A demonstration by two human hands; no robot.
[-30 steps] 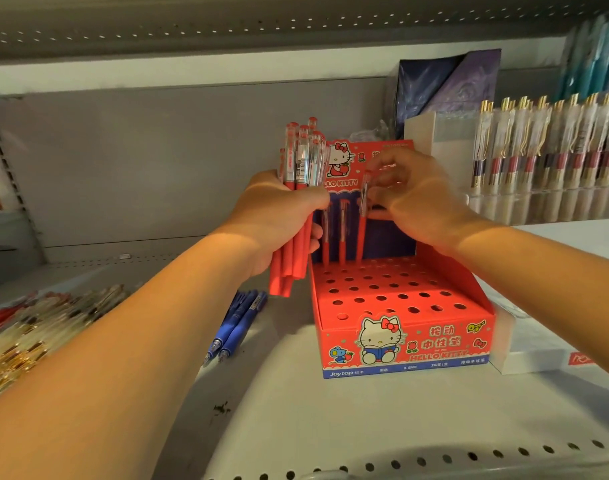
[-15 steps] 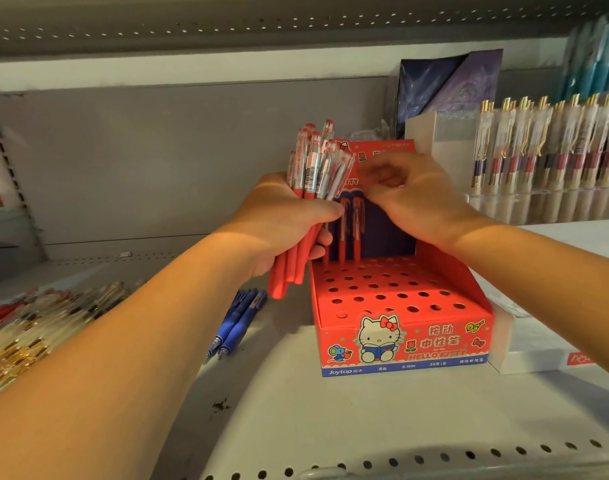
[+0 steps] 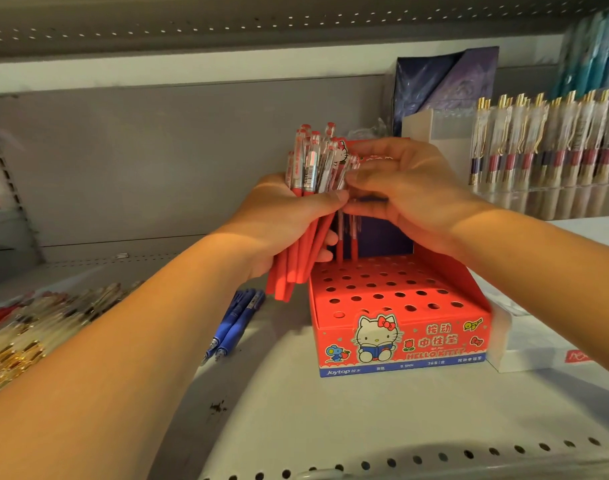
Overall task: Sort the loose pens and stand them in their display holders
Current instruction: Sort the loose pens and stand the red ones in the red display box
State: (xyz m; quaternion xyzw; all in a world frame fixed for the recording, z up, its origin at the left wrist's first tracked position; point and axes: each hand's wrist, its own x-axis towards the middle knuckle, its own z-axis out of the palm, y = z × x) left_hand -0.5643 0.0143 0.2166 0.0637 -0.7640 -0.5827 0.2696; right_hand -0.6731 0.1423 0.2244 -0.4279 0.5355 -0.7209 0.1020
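Observation:
My left hand (image 3: 282,216) grips a thick bundle of red pens (image 3: 310,168), held upright just left of the red Hello Kitty display holder (image 3: 434,337). My right hand (image 3: 410,192) is against the right side of the bundle, fingertips pinching at one red pen near its clear top. Two red pens (image 3: 346,240) stand in the holder's back row, partly hidden behind my hands. The other holes in the holder's top show no pens.
Three blue pens (image 3: 237,317) lie on the shelf left of the holder. A pile of loose gold-clipped and red pens (image 3: 36,323) lies at far left. A clear rack of gold-clipped pens (image 3: 545,140) stands at the right, a white box (image 3: 538,344) beside the holder.
My right hand left the pen it stood in the back row and moved left to the bundle. My left hand tilted the bundle toward it.

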